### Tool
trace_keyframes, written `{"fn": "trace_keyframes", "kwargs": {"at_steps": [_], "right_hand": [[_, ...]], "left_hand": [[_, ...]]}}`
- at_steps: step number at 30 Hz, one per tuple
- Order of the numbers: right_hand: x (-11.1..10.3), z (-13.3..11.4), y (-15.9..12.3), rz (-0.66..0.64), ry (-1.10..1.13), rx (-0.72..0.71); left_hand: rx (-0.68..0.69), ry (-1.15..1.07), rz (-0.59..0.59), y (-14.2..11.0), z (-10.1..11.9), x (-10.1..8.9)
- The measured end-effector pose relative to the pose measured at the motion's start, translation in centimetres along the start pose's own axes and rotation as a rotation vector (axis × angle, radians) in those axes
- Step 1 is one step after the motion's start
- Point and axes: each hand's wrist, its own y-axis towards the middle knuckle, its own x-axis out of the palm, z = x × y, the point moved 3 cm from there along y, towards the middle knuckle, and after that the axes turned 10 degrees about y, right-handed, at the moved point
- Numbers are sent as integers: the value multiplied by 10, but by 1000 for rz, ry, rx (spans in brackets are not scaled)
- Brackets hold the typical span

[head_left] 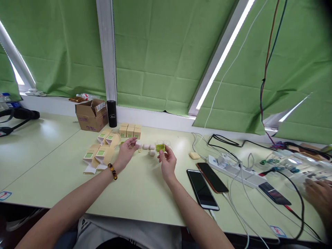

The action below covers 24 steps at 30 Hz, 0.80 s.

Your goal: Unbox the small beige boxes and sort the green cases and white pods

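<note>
Green case (160,148) sat over the table (142,195), pinched between the thumb and fingers of my right hand (168,162). My left hand (126,151) reached out with its fingers loosely spread; whether its tips gripped a white piece (138,142) or only brushed it, I couldn't tell. With so little of the case inside my grip, I judged that an off-centre press could make it slip, and that it could knock the small white pieces (152,152) at eight to nine o'clock from it. Clear plastic (167,142) lay just behind, towards one o'clock, where a knuckle could catch it. Unfolded cartons (100,153) at nine o'clock crowded my left wrist, so a careless sweep could shove them. Closed cartons (130,130) stood at ten o'clock, a cardboard box (90,117) and black tumbler (112,114) beyond, blocking that way. Two phones (202,188) lay at four o'clock, and their white cables (212,215) could snag my right forearm
</note>
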Motion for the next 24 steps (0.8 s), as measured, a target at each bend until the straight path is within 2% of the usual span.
{"fn": "trace_keyframes", "kwargs": {"at_steps": [2, 4, 7, 9, 11, 14, 19, 24], "right_hand": [[-1, 0, 1, 14, -5, -7], [-1, 0, 1, 18, -11, -16], [-1, 2, 1, 22, -15, -17], [0, 2, 1, 28, -13, -13], [0, 2, 0, 26, -9, -8], [0, 0, 0, 23, -11, -12], [0, -2, 0, 17, -36, -31], [0, -2, -2, 13, -44, -20]], "left_hand": [[155, 320, 7, 3, 3, 4], [333, 601, -38, 4, 7, 11], [583, 916, -178, 3, 9, 27], [683, 1051, -253, 4, 8, 36], [713, 1129, -283, 7, 5, 43], [676, 1143, -283, 11, -1, 49], [602, 1040, -244, 14, -12, 49], [602, 1090, -258, 10, -14, 50]]}}
